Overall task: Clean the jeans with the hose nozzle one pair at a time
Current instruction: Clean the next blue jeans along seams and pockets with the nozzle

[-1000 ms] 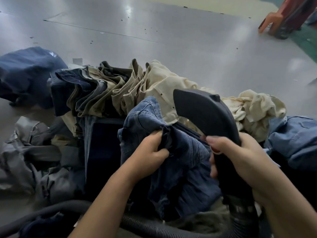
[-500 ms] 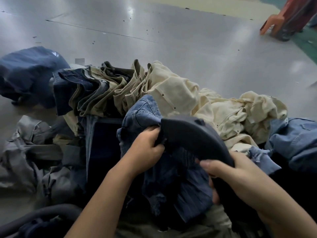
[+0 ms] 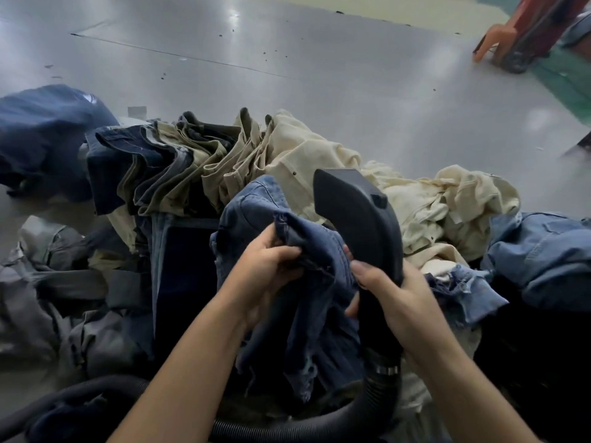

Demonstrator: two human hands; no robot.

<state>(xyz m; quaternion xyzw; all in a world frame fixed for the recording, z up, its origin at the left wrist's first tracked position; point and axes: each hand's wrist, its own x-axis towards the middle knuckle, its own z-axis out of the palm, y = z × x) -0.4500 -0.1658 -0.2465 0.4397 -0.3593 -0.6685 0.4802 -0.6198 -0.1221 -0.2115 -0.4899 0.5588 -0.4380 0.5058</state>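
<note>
With the left hand (image 3: pixel 271 260) pinching the blue jeans (image 3: pixel 307 282) at frame centre and the right hand (image 3: pixel 393 292) gripping the hose nozzle (image 3: pixel 355 212), it seems best to pull the cloth taut before lowering the nozzle mouth onto it.

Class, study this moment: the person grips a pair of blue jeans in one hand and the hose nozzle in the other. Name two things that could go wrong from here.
1. The frayed hem of the blue jeans, bunched in the left hand, could get sucked into the hose nozzle.
2. The hose curls under the arms and might snag the surrounding garments.
</note>
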